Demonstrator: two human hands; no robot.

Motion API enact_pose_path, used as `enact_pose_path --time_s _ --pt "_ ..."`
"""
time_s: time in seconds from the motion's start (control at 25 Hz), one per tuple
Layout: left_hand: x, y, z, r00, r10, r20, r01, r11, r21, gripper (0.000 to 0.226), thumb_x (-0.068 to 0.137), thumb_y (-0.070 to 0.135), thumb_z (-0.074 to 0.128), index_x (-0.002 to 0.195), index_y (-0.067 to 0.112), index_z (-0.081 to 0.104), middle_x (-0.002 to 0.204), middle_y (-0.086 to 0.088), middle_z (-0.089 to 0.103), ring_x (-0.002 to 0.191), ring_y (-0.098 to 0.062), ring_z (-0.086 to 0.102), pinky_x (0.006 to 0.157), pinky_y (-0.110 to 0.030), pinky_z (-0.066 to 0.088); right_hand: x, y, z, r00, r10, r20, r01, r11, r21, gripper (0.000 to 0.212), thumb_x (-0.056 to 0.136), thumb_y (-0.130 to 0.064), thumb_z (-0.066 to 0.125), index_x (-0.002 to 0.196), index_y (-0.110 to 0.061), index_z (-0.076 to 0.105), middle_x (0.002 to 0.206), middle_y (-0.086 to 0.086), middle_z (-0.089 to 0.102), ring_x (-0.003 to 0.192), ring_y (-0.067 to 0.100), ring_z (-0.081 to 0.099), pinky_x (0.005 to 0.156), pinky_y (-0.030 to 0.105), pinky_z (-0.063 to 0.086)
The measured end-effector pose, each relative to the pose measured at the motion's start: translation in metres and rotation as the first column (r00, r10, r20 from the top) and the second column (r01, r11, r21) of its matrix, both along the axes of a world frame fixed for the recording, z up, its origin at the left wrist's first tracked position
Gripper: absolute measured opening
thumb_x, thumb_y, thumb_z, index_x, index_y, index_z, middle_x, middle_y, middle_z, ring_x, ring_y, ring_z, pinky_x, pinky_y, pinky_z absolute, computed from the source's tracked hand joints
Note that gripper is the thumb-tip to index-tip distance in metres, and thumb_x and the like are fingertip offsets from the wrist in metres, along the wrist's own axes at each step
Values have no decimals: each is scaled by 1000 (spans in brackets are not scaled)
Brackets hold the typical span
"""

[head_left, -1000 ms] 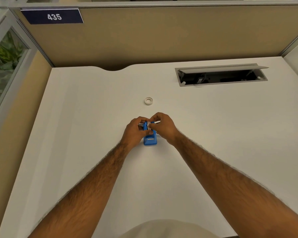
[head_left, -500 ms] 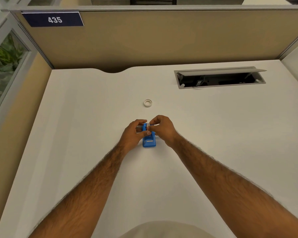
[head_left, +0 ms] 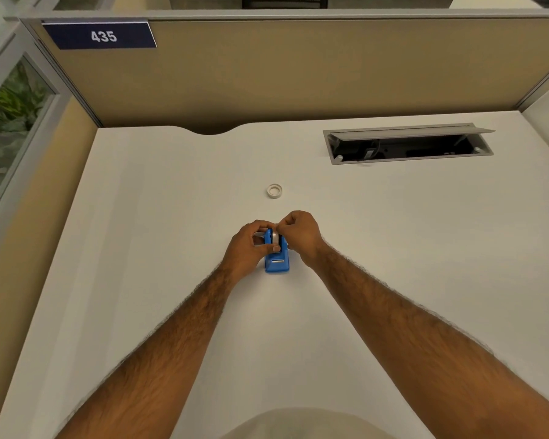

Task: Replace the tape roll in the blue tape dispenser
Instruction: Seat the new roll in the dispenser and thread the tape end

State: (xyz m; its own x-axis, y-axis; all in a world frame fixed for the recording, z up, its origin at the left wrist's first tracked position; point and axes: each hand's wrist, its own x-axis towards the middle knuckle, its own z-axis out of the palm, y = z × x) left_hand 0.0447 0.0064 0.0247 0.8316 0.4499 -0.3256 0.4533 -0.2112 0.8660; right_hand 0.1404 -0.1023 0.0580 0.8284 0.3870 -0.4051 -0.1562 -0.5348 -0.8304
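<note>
The small blue tape dispenser (head_left: 277, 263) stands on the white desk (head_left: 140, 248) at the centre, its cutter end toward me. A tape roll (head_left: 275, 238) sits in its top slot, showing as a pale band. My left hand (head_left: 249, 248) grips the dispenser's left side, thumb across its front. My right hand (head_left: 300, 234) pinches the top of the roll from the right. A second small white ring, a tape roll or bare core (head_left: 274, 190), lies flat on the desk beyond my hands.
A grey cable hatch (head_left: 406, 145) is open at the back right of the desk, with cables inside. A tan partition (head_left: 298, 74) with a "435" sign closes the back. Glass panel and plants stand at the left.
The roll's pale band now shows in the dispenser's slot. My right hand's fingers have shifted up onto the top of the roll; the left hand keeps its hold.
</note>
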Motion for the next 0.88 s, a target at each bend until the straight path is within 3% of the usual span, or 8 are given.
enact_pose_path --time_s 0.12,0.24,0.36,0.6,0.88 --pt "0 0 0 1000 -7 5 7 1000 2 49 76 16 82 119 21 60 121 0 64 104 -17 63 82 -19 47 -1 -5 -2 999 34 -20 -34 999 18 11 83 -10 69 90 -5 63 88 12 67 78 21 61 81 45 59" --pt "0 0 1 999 -15 29 15 1000 8 50 74 15 84 119 20 62 122 -2 64 105 -20 63 90 -29 52 -5 -12 -6 998 66 -2 -66 998 -5 20 78 -7 74 95 -4 64 96 10 67 83 21 63 79 41 59" --pt "0 0 1 999 -15 29 15 1000 4 51 73 15 84 119 20 62 121 -2 65 106 -20 63 90 -29 52 -7 -13 -8 999 44 13 -44 999 -15 19 79 -10 74 92 -2 64 90 8 66 77 18 60 73 37 57" --pt "-1 -2 3 1000 -6 0 6 1000 10 52 74 16 84 119 23 59 121 1 64 101 -15 62 76 -14 46 -2 -1 0 1000 -2 5 2 1000 -8 13 83 -12 68 78 -9 57 71 3 58 61 13 51 56 26 46" --pt "0 -5 5 1000 -19 -8 19 1000 24 55 75 14 83 124 19 57 127 -3 62 108 -20 62 89 -27 50 -6 -10 -1 999 36 -17 -36 999 3 16 83 -10 71 76 -11 57 76 5 59 68 16 54 65 31 51"
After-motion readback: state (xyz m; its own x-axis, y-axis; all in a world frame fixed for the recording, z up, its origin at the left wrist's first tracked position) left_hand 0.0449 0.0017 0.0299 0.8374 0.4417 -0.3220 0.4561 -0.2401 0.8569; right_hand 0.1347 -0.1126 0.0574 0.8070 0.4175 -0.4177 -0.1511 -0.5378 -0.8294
